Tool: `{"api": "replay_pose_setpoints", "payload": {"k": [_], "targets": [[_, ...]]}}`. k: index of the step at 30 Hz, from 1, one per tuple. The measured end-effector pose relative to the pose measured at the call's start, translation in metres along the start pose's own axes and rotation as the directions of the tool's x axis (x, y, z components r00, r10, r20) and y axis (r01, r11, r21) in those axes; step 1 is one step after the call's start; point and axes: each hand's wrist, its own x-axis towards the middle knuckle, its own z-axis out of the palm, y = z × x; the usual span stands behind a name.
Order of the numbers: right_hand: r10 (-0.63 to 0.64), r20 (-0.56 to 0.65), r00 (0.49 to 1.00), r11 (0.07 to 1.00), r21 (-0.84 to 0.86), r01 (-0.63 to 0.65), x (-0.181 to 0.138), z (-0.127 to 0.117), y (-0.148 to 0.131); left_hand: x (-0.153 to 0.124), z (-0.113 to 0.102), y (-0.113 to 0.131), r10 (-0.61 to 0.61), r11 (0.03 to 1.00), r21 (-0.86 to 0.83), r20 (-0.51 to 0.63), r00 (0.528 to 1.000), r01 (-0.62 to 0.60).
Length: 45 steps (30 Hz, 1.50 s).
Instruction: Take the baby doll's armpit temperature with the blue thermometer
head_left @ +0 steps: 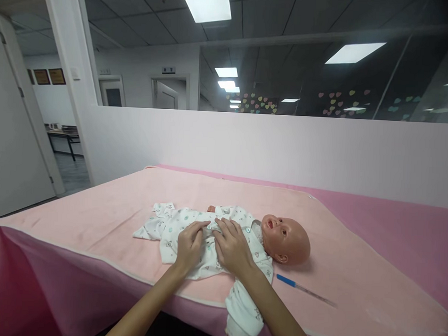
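A baby doll (289,240) lies on its back across the bed, its bald head to the right and mouth open. It wears a white baby shirt (214,269) with small printed figures and green snap buttons. My left hand (191,243) is closed with thumb and fingertips on the shirt's front edge, at the doll's belly. Just right of it, my right hand (233,246) has its fingers curled on the same edge, near a button. The hands hide part of the cloth between them. One sleeve (243,307) hangs over the near edge, beneath my right forearm.
A thin clear stick with a blue end (286,280), perhaps a thermometer, lies right of the doll's shoulder. A peach sheet (107,207) covers the bed over a pink cloth (399,230). Behind stands a white half wall (276,150) with glass above; a door (14,124) is left.
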Motion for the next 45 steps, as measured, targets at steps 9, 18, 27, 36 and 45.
{"api": "replay_pose_setpoints", "payload": {"k": [9,18,27,36,45], "targets": [[0.058,-0.008,0.998,0.988,0.143,-0.056,-0.002,-0.003,-0.002,-0.001,0.000,0.002,-0.002,0.996,0.091,0.047,0.999,-0.002],[0.237,-0.006,0.971,0.931,0.288,-0.226,-0.003,-0.004,0.001,0.001,-0.013,0.003,0.089,0.962,0.231,0.241,0.966,-0.146],[0.215,-0.026,0.976,0.940,0.278,-0.199,-0.003,-0.004,0.001,-0.003,-0.012,0.000,0.107,0.932,0.305,0.282,0.953,-0.195],[0.230,-0.042,0.972,0.936,0.281,-0.209,-0.003,-0.003,0.002,0.001,-0.019,0.001,0.034,0.980,0.173,0.316,0.948,-0.093],[0.257,-0.041,0.966,0.932,0.277,-0.236,-0.004,-0.003,0.002,-0.001,-0.020,0.006,0.014,0.983,0.170,0.313,0.950,-0.071]]}}
